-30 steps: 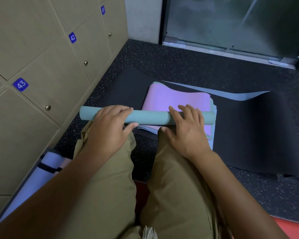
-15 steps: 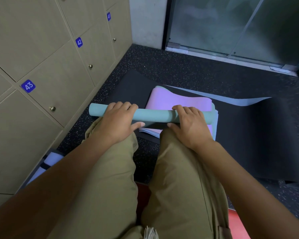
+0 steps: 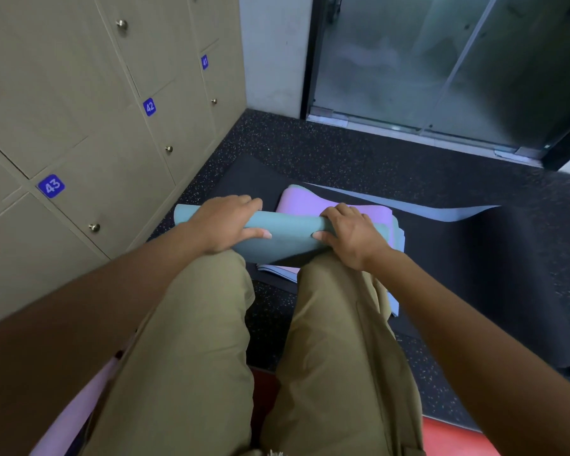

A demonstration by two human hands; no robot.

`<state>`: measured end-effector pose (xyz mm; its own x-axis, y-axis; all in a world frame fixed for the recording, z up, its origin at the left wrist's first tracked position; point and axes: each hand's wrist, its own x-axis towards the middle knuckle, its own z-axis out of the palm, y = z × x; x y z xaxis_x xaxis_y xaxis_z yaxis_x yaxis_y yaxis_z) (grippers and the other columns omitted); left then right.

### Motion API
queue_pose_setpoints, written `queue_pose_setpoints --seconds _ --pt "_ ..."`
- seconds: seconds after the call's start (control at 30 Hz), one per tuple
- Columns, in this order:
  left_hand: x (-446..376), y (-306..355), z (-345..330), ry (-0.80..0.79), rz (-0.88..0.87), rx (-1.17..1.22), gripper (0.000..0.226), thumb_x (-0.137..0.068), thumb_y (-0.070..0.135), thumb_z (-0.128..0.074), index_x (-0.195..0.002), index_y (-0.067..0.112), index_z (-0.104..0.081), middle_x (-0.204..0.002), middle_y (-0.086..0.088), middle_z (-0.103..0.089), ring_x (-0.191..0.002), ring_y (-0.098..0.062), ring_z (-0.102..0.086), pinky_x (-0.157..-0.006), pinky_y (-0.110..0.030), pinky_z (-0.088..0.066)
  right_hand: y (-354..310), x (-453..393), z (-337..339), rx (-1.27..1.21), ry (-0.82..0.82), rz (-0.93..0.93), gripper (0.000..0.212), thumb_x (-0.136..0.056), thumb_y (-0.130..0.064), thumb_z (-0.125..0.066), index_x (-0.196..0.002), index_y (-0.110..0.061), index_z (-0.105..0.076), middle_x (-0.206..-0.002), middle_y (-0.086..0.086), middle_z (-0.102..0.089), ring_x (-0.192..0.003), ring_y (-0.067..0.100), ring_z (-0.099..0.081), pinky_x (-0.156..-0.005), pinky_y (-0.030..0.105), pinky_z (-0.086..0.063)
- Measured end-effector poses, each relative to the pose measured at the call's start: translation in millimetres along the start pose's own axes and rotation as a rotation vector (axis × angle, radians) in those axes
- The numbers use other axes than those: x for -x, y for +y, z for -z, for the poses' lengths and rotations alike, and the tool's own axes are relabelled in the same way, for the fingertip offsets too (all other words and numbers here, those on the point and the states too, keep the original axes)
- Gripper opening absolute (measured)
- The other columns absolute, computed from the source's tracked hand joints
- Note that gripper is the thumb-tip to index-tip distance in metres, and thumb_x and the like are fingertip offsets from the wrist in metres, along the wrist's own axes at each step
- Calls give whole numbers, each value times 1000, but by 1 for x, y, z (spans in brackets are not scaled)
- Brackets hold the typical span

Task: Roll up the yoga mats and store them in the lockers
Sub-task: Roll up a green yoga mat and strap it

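Your teal mat (image 3: pixel 290 232): matt, smooth foam. Floor (image 3: pixel 359 156): rough speckled rubber. Locker doors (image 3: pixel 119 159): matt laminate, shiny metal knobs (image 3: pixel 94 227).

Three small blue number plates with white digits stand on the beige locker doors, all left of and beyond the fingers (image 3: pixel 244 205) of the left hand: "43" (image 3: pixel 51 185) nearest them, "42" (image 3: pixel 149 106) farther back, and "41" (image 3: pixel 204 62) farthest, near the wall corner.
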<state>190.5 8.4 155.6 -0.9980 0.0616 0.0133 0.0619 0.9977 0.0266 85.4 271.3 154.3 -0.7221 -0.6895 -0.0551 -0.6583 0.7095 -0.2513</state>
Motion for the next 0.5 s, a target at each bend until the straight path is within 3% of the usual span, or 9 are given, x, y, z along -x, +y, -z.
queue_pose_setpoints --seconds 0.2,0.37,0.5 --pt "-5 -2 51 -14 -170 -134 65 -82 85 -22 -95 23 -38 -88 5 -47 -77 -22 -51 -66 -42 -45 0 16 33 4 98 83 44 -101 -48 -54 -127 -13 -54 -119 7 -54 -112 29 -48 -97 44 -40" --pt "48 11 66 42 -239 -139 77 -82 89 2 -98 26 -38 -93 8 -47 -78 -19 -53 -61 -40 -44 -22 76 43 6 156 175 58 -95 -65 -41 -120 -16 -58 -110 2 -56 -99 25 -52 -84 43 -46" --pt "104 31 60 156 -336 -67 69 -99 74 -14 -108 20 -55 -93 4 -55 -73 -22 -58 -55 -39 -49 -42 129 41 6 163 220 54 -94 -65 -46 -117 -19 -60 -106 -3 -56 -93 20 -52 -79 35 -47"
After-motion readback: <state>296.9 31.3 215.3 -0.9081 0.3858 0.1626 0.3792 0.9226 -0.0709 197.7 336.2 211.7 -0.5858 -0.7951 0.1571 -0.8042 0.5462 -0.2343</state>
